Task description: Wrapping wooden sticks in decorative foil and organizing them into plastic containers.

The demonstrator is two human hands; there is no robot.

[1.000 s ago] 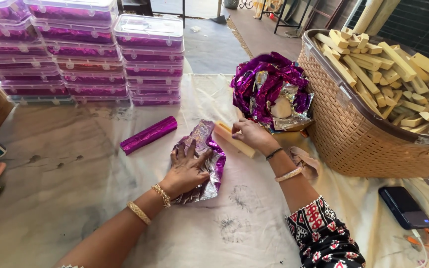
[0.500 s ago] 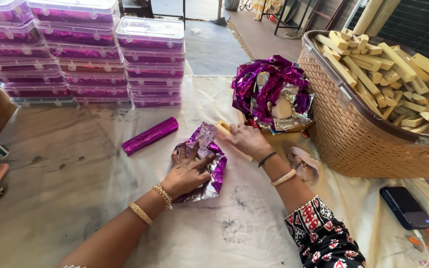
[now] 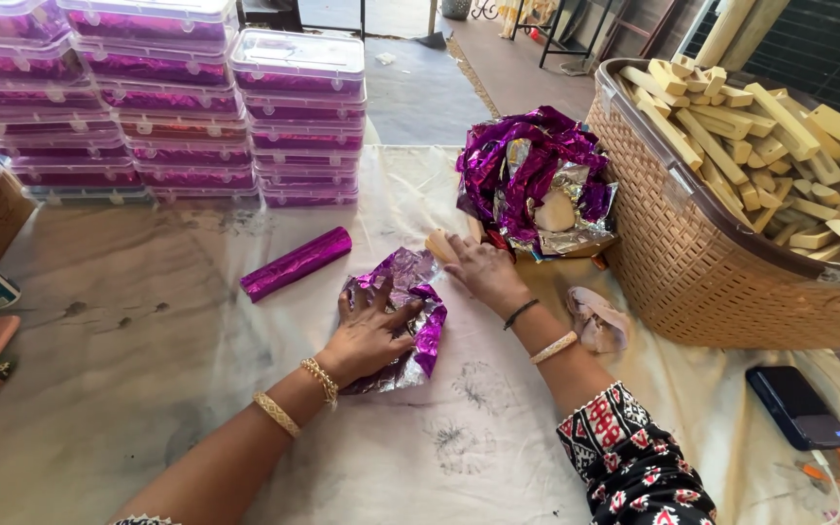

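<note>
- Left hand (image 3: 367, 331), fingers spread, presses flat on the crinkled purple foil sheet (image 3: 408, 316).
- Right hand (image 3: 483, 272) covers a pale wooden stick (image 3: 437, 244) at the sheet's far edge; its grip cannot be told.

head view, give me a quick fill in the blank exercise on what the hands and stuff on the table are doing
1. The left hand presses flat on a sheet of purple ____.
2. The right hand covers a pale stick at the sheet's far ____.
3. The basket holds pale ____.
4. A wrapped purple roll lies to the ____ of the sheet.

Missing words: foil; edge; sticks; left
</note>
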